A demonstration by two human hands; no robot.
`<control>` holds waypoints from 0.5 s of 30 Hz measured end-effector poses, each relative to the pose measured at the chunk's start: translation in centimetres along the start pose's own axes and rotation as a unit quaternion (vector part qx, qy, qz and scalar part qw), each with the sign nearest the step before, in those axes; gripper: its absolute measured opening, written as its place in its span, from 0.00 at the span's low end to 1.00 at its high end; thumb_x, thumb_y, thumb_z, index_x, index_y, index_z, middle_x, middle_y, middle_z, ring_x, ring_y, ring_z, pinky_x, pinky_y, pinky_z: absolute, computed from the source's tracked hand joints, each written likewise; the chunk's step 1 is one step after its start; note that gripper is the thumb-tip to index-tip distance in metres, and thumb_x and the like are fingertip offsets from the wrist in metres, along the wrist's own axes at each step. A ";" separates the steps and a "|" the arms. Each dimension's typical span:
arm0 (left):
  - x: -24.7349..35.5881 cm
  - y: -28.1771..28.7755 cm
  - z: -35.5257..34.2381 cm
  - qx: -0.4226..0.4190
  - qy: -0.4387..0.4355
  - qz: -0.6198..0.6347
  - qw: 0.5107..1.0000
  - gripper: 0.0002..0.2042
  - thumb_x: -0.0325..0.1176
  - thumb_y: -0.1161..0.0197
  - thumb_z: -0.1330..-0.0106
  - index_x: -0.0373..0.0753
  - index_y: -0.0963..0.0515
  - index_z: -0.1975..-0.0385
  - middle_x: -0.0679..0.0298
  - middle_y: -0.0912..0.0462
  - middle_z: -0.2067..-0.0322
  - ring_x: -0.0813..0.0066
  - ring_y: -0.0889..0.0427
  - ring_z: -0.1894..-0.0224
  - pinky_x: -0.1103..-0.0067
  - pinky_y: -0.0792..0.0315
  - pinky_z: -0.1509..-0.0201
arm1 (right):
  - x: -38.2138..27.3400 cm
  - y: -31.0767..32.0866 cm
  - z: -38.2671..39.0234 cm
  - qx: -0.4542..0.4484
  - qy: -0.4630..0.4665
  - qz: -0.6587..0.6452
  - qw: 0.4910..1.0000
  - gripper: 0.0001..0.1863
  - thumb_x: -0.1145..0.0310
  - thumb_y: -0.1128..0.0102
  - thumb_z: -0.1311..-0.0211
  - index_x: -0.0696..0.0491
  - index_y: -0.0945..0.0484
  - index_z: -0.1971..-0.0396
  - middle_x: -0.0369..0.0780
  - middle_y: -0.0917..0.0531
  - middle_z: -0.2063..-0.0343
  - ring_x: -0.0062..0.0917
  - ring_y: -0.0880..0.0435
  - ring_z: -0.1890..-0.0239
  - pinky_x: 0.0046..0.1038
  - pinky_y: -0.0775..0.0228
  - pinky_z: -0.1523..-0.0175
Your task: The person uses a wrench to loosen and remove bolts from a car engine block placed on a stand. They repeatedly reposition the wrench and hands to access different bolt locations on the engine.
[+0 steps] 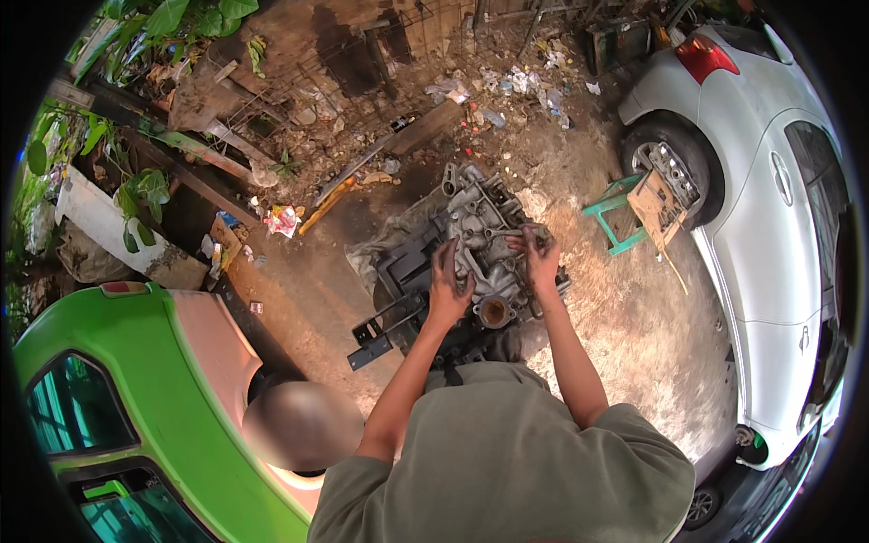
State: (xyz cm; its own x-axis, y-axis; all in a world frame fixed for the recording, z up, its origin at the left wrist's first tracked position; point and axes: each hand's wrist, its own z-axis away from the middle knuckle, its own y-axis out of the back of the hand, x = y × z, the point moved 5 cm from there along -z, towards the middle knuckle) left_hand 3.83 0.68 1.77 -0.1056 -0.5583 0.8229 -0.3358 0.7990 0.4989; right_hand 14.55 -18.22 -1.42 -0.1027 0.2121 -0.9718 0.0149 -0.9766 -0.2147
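A grey, grimy engine [489, 204] with castings, pipes and a round brown-rimmed opening [494, 312] sits on the ground in front of me. My left hand [450, 285] is at its near middle, fingers and thumb curled about a light grey metal part. My right hand [540, 258] is over the engine's right side, fingers bent around something small and dark that I cannot make out. Both hands are blackened with grease. Beside my left hand lie a black box-shaped part [412, 270] and a dark bracket with holes [369, 353].
A green stool [615, 213] bearing a brown board [659, 210] and a metal part [672, 172] stands by a silver car [760, 253] on the right. At left is a green car [181, 389], next to a blurred patch. Litter and timber [425, 127] lie beyond the engine.
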 end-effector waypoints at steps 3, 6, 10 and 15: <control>-0.2 -0.1 0.0 -0.009 0.003 -0.003 1.000 0.35 0.22 0.38 0.35 0.42 0.41 0.26 0.45 0.39 0.34 0.41 0.31 0.35 0.58 0.26 0.40 | -0.6 -1.4 -4.9 -0.023 -0.018 0.144 0.989 0.11 0.67 0.42 0.25 0.61 0.21 0.56 0.42 0.16 0.72 0.27 0.12 0.69 0.27 0.22 0.64; -0.5 -0.4 0.0 -0.027 0.031 0.008 0.999 0.36 0.22 0.39 0.35 0.43 0.42 0.26 0.46 0.40 0.34 0.40 0.32 0.34 0.57 0.27 0.37 | -0.8 -6.2 -10.1 -0.121 0.060 0.409 0.903 0.12 0.66 0.37 0.33 0.61 0.19 0.63 0.49 0.16 0.78 0.39 0.12 0.72 0.37 0.21 0.63; -0.8 -0.6 -0.7 -0.029 0.034 0.005 0.999 0.36 0.22 0.39 0.35 0.43 0.43 0.25 0.46 0.41 0.33 0.40 0.31 0.35 0.56 0.27 0.37 | 0.8 -12.9 -11.4 -0.257 0.115 0.572 0.771 0.12 0.68 0.36 0.44 0.62 0.17 0.64 0.57 0.16 0.67 0.51 0.16 0.55 0.48 0.25 0.50; -0.9 -0.6 -0.6 -0.024 0.018 0.002 1.000 0.36 0.22 0.39 0.35 0.44 0.43 0.25 0.44 0.41 0.34 0.39 0.30 0.36 0.56 0.25 0.39 | -1.4 -12.9 -10.7 -0.300 0.133 0.357 0.875 0.11 0.70 0.42 0.34 0.59 0.17 0.58 0.51 0.14 0.66 0.44 0.14 0.61 0.40 0.25 0.55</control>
State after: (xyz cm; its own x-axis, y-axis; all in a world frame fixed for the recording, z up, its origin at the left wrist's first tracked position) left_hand 4.70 0.87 0.90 -0.0731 -0.5468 0.8340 -0.2904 0.8117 0.5068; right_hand 25.18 -5.56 1.66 0.3799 -0.3653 -0.8499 0.5074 -0.6859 0.5216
